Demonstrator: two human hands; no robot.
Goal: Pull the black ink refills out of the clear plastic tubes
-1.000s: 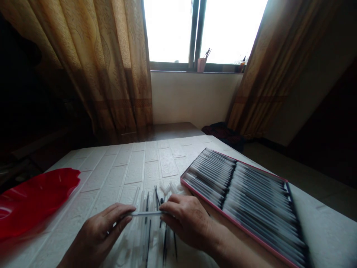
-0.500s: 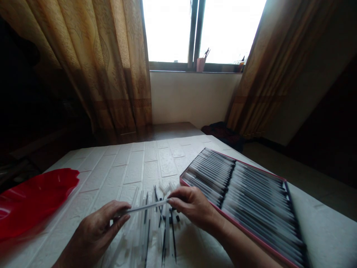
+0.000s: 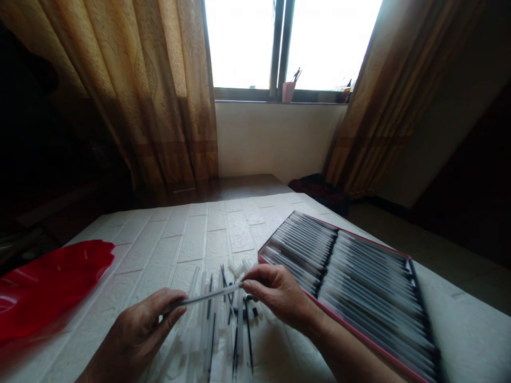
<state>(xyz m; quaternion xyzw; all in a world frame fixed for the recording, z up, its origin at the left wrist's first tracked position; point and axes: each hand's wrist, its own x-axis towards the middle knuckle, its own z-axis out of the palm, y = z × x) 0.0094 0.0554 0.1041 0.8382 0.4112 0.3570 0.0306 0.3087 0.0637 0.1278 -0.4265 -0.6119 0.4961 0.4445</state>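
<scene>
Between my two hands a slim translucent pen is held nearly level, tilted slightly up to the right. My left hand pinches one end between thumb and fingers. The other end is in the fingertips of my right hand, which hide its tip. Beneath the pen, clear pen barrels and thin black refills lie loose on the white table. Small black caps are scattered near my right hand, and whitish pieces lie just behind it.
On the right, a red-edged box holds two rows of pens, close to my right forearm. A red wavy-rimmed basin stands at the left. Beyond the brick-patterned table are a brown surface, curtains and a window.
</scene>
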